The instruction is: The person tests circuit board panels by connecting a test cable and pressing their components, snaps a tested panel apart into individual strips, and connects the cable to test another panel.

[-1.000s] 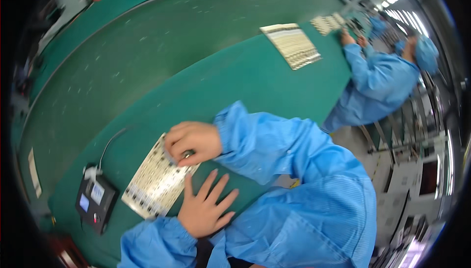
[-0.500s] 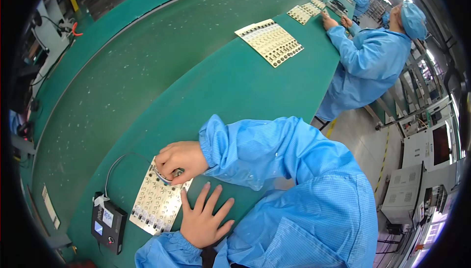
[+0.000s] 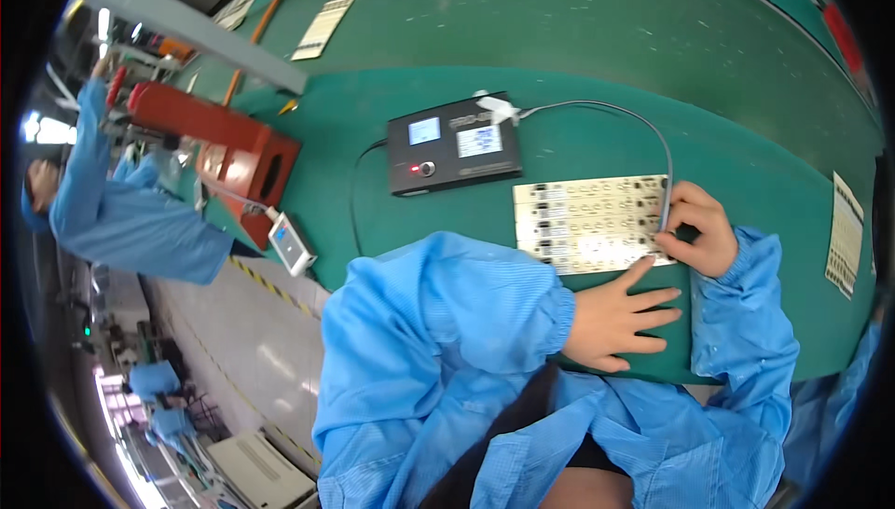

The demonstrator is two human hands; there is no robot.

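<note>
A pale panel of circuit boards point(image 3: 587, 225) with small dark parts lies flat on the green mat. My left hand point(image 3: 623, 321) is spread open on the mat by the near edge, its thumb tip at the panel's rim. At the panel's right end, my right hand point(image 3: 704, 234) is closed in a pinch on the end of a grey cable point(image 3: 643, 122); my fingers hide whatever tip it has. The cable arches from a black box point(image 3: 454, 145) with a small lit screen, a knob and a red light, standing behind the panel to the left.
Left of the box stand a red machine point(image 3: 247, 155) and a white handheld device point(image 3: 291, 246) near the table edge. A co-worker in blue point(image 3: 140, 220) is beyond them. Other board panels lie at the far right point(image 3: 846, 234) and on the belt point(image 3: 324, 26).
The view has swung left, bringing the red machine and another co-worker into sight. My right hand still holds the cable end at the panel's same end, with its fingers now nearer the corner.
</note>
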